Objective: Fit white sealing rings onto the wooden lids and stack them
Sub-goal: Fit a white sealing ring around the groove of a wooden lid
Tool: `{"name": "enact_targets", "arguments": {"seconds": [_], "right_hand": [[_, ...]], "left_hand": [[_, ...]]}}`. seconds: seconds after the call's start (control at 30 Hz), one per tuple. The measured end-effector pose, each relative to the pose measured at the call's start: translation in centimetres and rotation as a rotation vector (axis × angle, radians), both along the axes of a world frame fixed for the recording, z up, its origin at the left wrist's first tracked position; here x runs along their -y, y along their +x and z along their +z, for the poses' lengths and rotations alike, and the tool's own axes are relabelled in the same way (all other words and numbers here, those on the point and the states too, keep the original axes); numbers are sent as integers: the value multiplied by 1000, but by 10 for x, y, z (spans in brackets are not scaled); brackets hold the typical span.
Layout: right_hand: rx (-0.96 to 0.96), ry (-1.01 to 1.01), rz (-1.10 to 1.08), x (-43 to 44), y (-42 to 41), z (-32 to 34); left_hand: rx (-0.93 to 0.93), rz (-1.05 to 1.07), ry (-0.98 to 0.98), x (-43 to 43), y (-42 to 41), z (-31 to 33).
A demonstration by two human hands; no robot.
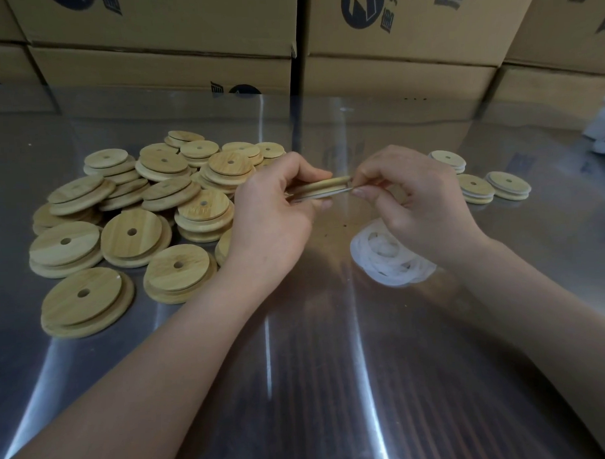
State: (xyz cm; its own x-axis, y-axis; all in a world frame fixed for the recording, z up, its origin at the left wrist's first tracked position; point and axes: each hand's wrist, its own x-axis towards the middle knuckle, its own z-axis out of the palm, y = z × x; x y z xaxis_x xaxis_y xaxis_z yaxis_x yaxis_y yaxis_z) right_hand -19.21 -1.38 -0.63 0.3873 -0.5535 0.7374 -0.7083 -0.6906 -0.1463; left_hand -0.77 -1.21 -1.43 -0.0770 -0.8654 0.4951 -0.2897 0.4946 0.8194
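Between both hands, above the table's middle, is a round wooden lid (328,187), held edge-on. My left hand (276,209) grips its left side with curled fingers. My right hand (409,191) pinches a thin white sealing ring (330,193) against the lid's right rim. A heap of white sealing rings (384,260) lies on the table under my right wrist. At the left sprawls a pile of bare wooden lids (139,207), each with a centre hole. Three lids with white rings fitted (477,182) lie at the right, side by side.
The work surface is a shiny steel table (316,366). Stacked cardboard boxes (391,54) form a wall along its far edge. A white object (604,129) sits at the far right edge, partly cut off.
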Motion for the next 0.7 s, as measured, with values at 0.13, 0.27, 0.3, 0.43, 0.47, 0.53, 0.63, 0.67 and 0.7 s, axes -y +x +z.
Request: {"name": "enact_targets", "arguments": {"seconds": [0.13,0.27,0.3,0.43,0.47,0.53,0.63,0.67,0.7], "right_hand": [[13,10,-2,0,1,-1],[32,17,-12,-1,1,-2],[36,24,-12,-1,1,-2],[61,49,3,0,1,-2],[73,60,10,-1,1,-2],[93,83,20,-1,1,-2],[107,105,28,-1,0,-1],[113,112,30,-1,1,-1],[122,121,31,-1,1,-1]], "left_hand": [[-27,-19,13,-1,0,0],[-47,-36,20,-1,0,-1],[-48,-39,21,-1,1,-1],[-63,-52,32,-2,1,-1],[-69,-54,38,-2,0,-2],[-86,-60,55,-1,0,-2],[-115,-73,89,-1,-1,-3],[-125,-77,101,-1,-2,-3],[-135,-80,111,-1,-2,-3]]}}
